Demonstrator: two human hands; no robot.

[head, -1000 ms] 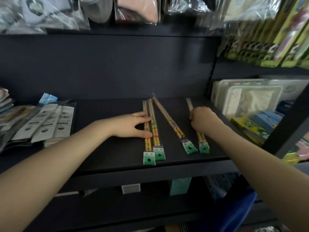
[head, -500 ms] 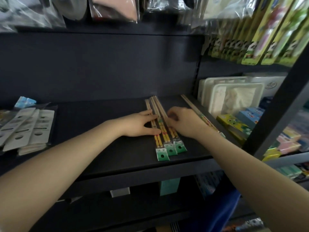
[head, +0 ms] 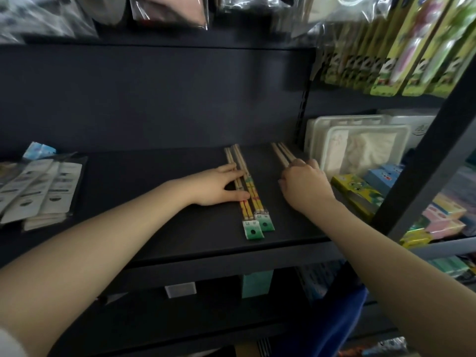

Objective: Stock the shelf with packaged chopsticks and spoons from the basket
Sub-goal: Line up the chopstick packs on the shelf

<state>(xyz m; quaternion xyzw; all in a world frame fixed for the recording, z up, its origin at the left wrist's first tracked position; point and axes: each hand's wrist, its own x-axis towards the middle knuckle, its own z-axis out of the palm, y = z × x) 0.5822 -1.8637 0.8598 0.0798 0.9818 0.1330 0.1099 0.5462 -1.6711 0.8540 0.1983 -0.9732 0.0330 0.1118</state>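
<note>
yellow-patterned chopsticks (head: 248, 195), green tags (head: 258, 226)

We see a dark shelf (head: 159, 228) with two chopstick packs (head: 251, 199) lying side by side, green tags toward its front edge. The left hand (head: 219, 188) rests flat, fingers straight, touching the leftmost pack. The right hand (head: 305, 185) curls over two more chopstick pairs (head: 282, 153) nearer the white trays (head: 360, 140).

Two chopstick packs (head: 248, 194) with green header cards lie side by side on the dark shelf (head: 159, 228). Another chopstick pair (head: 282, 153) lies apart to their right, angled, its near end hidden.
</note>
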